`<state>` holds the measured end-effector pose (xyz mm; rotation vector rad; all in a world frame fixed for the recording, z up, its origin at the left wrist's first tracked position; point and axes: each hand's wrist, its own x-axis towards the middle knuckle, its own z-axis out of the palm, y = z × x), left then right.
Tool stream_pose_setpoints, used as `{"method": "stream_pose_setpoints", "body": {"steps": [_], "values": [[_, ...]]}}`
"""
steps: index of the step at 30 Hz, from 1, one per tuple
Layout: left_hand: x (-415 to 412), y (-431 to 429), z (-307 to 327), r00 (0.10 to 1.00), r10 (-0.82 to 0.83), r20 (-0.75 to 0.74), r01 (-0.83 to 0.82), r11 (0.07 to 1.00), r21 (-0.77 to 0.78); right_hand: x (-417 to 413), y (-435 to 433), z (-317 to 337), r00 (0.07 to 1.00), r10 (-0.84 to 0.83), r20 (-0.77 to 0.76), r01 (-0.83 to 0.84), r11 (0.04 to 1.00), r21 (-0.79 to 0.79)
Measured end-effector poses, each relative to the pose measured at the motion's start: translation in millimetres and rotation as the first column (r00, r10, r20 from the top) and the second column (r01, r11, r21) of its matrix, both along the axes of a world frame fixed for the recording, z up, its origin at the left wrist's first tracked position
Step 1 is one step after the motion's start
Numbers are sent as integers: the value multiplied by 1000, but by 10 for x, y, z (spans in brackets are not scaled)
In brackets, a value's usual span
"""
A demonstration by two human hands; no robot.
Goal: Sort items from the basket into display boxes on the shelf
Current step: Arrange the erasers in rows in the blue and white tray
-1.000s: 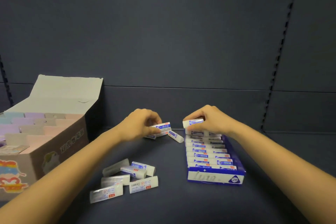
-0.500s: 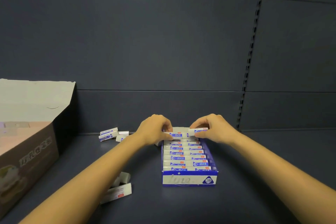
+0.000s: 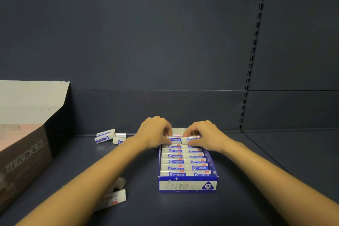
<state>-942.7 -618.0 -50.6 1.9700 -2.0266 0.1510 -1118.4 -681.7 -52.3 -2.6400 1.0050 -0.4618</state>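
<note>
Both arms reach forward from the lower corners, forearms bare and nearly straight, converging on the far end of the blue-and-white display box [image 3: 187, 187] that stands on the dark shelf [image 3: 260, 174]. The left hand [image 3: 155, 133] is palm-down with knuckles raised, fingers curled over the far side and thumb pressed on the near side of a blue-labelled eraser [image 3: 174, 139]; its grip is narrow and closed on that piece, held level just above the back row of the box. The right hand [image 3: 206, 138] mirrors it, wrist slightly higher, fingers arched over the top and thumb tucked beneath, its grip pinching a white-ended eraser [image 3: 185, 140] that lies end to end with the other, the two touching or nearly so at the middle of the box. Whether either held eraser already rests on the pieces below cannot be told. In front of the hands the packed erasers [image 3: 183, 161] fill the box in two columns, lying flat with blue labels up, row after row to the front wall marked 2B. Off to the left at the back of the shelf, against the grey back panel [image 3: 165, 42], sits a small cluster of loose erasers [image 3: 108, 136]. More spare erasers [image 3: 118, 195] lie near the left forearm, partly hidden by it. A large brown carton [image 3: 27, 158] with its flap up stands at the left edge, well apart from the display box.
</note>
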Motion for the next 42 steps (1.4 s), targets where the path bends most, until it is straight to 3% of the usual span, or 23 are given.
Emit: {"method": "stream_pose_setpoints", "body": {"steps": [20, 25, 29, 35, 42], "values": [[72, 5, -46, 1000, -23, -8, 22, 999, -49, 20, -28, 56, 999, -25, -31, 21, 994, -105], [328, 187, 44, 998, 38, -56, -48, 982, -180, 144, 31, 153, 998, -16, 54, 23, 990, -141], [708, 423, 85, 982, 154, -109, -170, 972, -160, 404, 166, 215, 998, 50, 41, -44, 990, -135], [1083, 733, -7, 954, 279, -111, -287, 955, -68, 814, 300, 218, 992, 80, -100, -92, 988, -120], [1222, 911, -118, 961, 274, -37, -276, 960, -53, 1210, 341, 122, 879, -77, -470, -87, 944, -317]]}}
